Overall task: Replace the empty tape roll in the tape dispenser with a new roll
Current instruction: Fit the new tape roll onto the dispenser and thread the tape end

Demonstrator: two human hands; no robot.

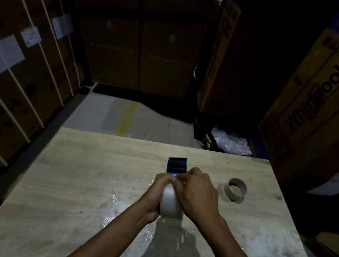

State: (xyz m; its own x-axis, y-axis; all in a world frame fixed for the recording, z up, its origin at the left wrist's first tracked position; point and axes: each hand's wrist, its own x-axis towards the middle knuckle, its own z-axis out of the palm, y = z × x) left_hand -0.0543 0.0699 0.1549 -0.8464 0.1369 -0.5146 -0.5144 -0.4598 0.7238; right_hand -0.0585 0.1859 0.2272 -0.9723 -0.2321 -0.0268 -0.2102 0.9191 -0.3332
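Note:
A full roll of clear tape [171,203] stands on edge in the blue tape dispenser [177,165], whose dark front end sticks out beyond my fingers. My left hand [157,194] grips the roll's left side. My right hand [198,195] wraps over its right side, and the fingertips of both hands meet at the top of the roll, near the dispenser's front. An empty brown cardboard tape core [234,189] lies on the wooden table [81,181] to the right of my right hand, apart from it.
Tall cardboard boxes surround the table: strapped ones on the left [18,75], a Whirlpool box on the right [326,101]. Crumpled clear plastic [230,142] lies on the floor beyond the table's far edge. Shiny film patches [170,234] cover the table near me.

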